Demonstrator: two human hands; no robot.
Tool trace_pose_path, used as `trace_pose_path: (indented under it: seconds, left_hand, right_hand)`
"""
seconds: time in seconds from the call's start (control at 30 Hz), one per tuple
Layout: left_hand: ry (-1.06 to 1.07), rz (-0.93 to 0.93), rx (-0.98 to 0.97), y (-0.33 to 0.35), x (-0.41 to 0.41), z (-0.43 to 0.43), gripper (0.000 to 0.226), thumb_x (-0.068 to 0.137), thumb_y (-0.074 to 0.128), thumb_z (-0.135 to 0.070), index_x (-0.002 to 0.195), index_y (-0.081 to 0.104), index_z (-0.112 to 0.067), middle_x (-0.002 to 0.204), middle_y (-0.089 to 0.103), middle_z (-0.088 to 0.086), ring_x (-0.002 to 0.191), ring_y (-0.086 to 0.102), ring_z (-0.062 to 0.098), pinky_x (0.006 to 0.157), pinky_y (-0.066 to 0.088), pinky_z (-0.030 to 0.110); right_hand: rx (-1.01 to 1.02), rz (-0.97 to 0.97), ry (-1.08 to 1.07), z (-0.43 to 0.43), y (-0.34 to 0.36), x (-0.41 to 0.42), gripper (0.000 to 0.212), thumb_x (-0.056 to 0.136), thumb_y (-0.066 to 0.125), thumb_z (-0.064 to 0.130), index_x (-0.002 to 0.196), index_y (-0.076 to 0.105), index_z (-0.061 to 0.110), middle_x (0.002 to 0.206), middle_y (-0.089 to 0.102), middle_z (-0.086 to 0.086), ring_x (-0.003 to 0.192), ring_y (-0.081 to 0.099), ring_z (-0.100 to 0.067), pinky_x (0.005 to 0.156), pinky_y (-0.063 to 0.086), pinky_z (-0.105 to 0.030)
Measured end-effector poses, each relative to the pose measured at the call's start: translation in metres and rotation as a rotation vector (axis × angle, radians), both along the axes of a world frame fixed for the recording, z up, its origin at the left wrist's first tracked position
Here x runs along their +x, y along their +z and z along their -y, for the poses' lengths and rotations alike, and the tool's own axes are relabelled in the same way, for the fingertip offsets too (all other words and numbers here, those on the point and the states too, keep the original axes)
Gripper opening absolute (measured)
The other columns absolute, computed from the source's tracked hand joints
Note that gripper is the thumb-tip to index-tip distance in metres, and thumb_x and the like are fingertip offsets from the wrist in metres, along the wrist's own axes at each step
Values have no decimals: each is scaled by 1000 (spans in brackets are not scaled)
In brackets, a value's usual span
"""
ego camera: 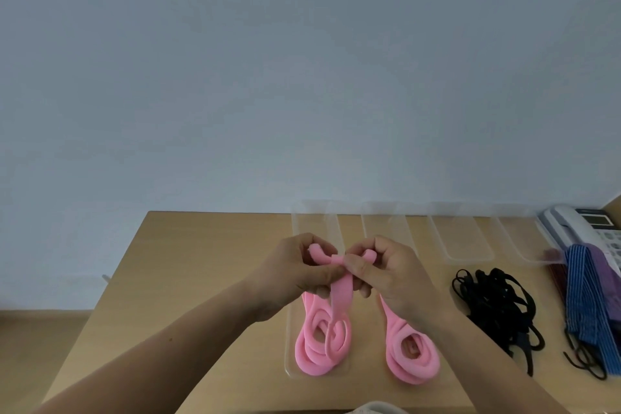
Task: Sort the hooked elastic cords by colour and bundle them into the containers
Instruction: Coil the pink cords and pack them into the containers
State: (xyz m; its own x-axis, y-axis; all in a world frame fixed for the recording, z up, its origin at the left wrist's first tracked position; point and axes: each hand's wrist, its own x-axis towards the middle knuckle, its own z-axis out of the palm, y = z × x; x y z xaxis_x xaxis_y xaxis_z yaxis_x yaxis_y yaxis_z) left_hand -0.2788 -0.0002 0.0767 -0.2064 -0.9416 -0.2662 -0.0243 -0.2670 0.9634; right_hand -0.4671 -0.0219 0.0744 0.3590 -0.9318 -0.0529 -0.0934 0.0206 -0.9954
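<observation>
A pink flat elastic cord is held up over the desk between both hands. My left hand pinches its folded upper end, and my right hand grips the other end just beside it. Below my hands the cord's loops hang into a clear container as a pink coil. A second pink coil lies to its right. A black cord pile sits further right, with blue striped cords and purple cords near the desk's right edge.
Several clear plastic containers stand in a row along the back of the wooden desk. A white desk phone sits at the back right. A pale wall rises behind the desk. The floor shows on the left.
</observation>
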Motion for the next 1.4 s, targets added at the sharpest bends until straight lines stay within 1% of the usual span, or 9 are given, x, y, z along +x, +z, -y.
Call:
trace_pose_path:
  seconds: [0.2, 0.33, 0.5, 0.67, 0.83, 1.0, 1.1, 1.2, 1.4]
  left_hand:
    - [-7, 27, 1, 0, 5, -2, 29, 82, 76, -4, 102, 56, 3, 91, 71, 22, 78, 67, 30, 73, 55, 40]
    - [-12, -13, 44, 3, 5, -3, 32, 78, 75, 4, 103, 54, 2, 88, 70, 20, 78, 69, 31, 68, 57, 36]
    - [2, -138, 114, 3, 6, -3, 40, 77, 75, -12, 108, 57, 4, 91, 68, 24, 80, 65, 33, 67, 57, 35]
    - [49, -130, 51, -2, 7, -1, 25, 81, 76, -4, 101, 61, 1, 89, 66, 24, 78, 63, 34, 75, 55, 42]
    - [65, -39, -102, -2, 5, -1, 18, 82, 74, 1, 96, 63, -1, 94, 66, 29, 77, 64, 31, 74, 55, 40]
    - [72, 46, -179, 0, 2, -4, 28, 76, 77, -7, 101, 64, -8, 95, 69, 13, 83, 67, 24, 77, 58, 35]
    - [49, 75, -128, 2, 3, -3, 39, 76, 76, -13, 111, 59, -13, 98, 71, 16, 86, 69, 32, 82, 57, 47]
    - [12, 89, -93, 0, 4, -4, 25, 87, 71, -7, 108, 59, -2, 92, 73, 21, 82, 68, 42, 80, 55, 54]
    - [-23, 16, -67, 5, 4, -7, 30, 85, 72, -2, 109, 55, 1, 81, 71, 13, 73, 67, 27, 74, 55, 43]
  right_hand:
    - [-8, 2, 14, -2, 1, 4, 25, 75, 75, 18, 91, 64, 3, 66, 63, -3, 52, 57, -14, 51, 49, -23]
    - [-10, -9, 18, -2, -3, 6, 16, 80, 74, 8, 93, 65, 8, 74, 65, -2, 60, 63, -18, 57, 53, -28]
    - [-35, -29, 22, -3, -6, 7, 19, 80, 75, 3, 93, 64, 13, 81, 67, -2, 68, 68, -17, 60, 56, -29]
    - [-47, -39, 17, -4, -7, 7, 27, 79, 75, -2, 97, 63, 15, 89, 68, 1, 77, 70, -16, 66, 57, -27]
    - [37, 21, 11, -4, -4, 5, 30, 78, 71, 24, 101, 64, 6, 84, 71, -8, 68, 68, -23, 61, 56, -33]
    - [-3, -26, -13, -3, -3, 7, 37, 72, 70, 39, 92, 67, 7, 71, 69, -8, 57, 60, -23, 56, 52, -37]
    - [-54, -17, -11, -3, -3, 6, 27, 78, 71, 30, 93, 65, 8, 71, 68, -6, 54, 59, -21, 54, 50, -34]
    - [-59, 9, 1, -2, -5, 3, 13, 85, 70, 9, 96, 63, 6, 73, 68, -5, 55, 58, -20, 54, 49, -32]
    - [-48, 49, 27, -3, -7, 3, 19, 83, 71, 0, 97, 62, 8, 78, 68, -3, 62, 61, -19, 58, 52, -30]
